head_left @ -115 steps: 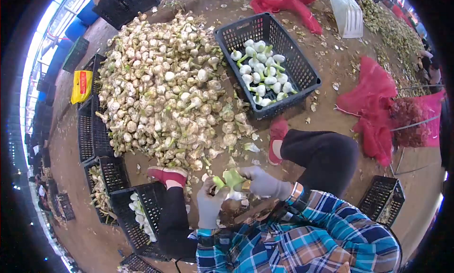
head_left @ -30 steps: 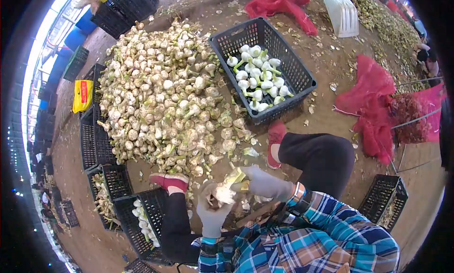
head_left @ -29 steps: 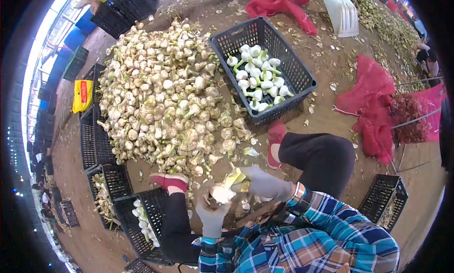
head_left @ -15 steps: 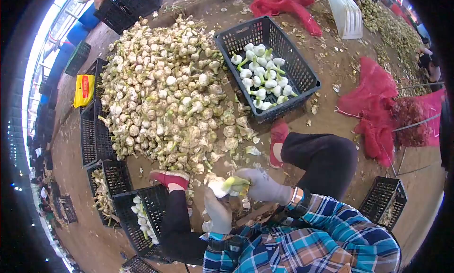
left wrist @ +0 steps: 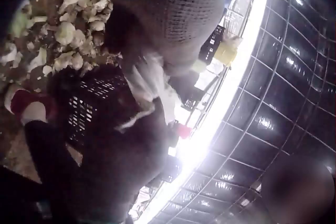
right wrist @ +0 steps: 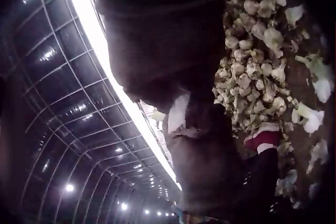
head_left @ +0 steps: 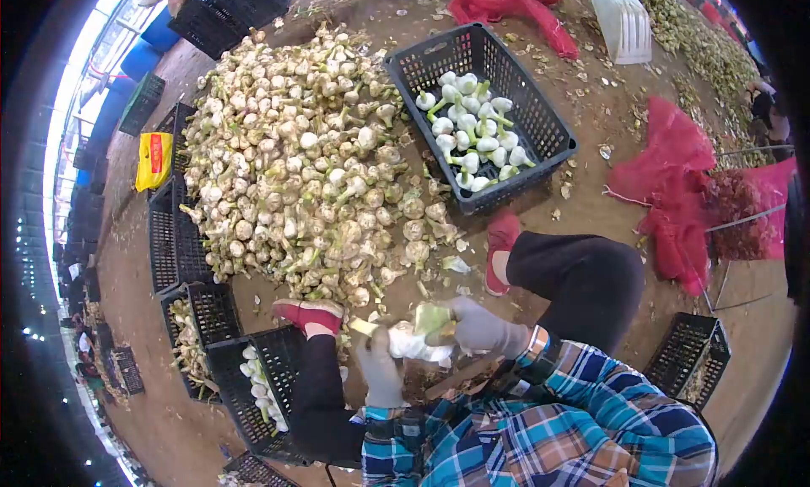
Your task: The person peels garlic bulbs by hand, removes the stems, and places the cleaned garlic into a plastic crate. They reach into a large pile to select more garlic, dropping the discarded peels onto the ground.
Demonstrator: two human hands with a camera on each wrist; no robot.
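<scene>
Looks like peeling: your left hand (head_left: 381,371) grips the garlic (head_left: 408,344), your right hand (head_left: 484,328) pinches green skin (head_left: 432,317). Pull gently.

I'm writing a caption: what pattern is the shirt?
Blue, white and brown plaid shirt; best in the head view.

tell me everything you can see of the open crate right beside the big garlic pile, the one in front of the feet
The crate is black, looks plastic, with latticed walls and a solid rim. It stands upright on the ground, partly filled with white, green-stemmed garlic bulbs. No hand touches it.
</scene>
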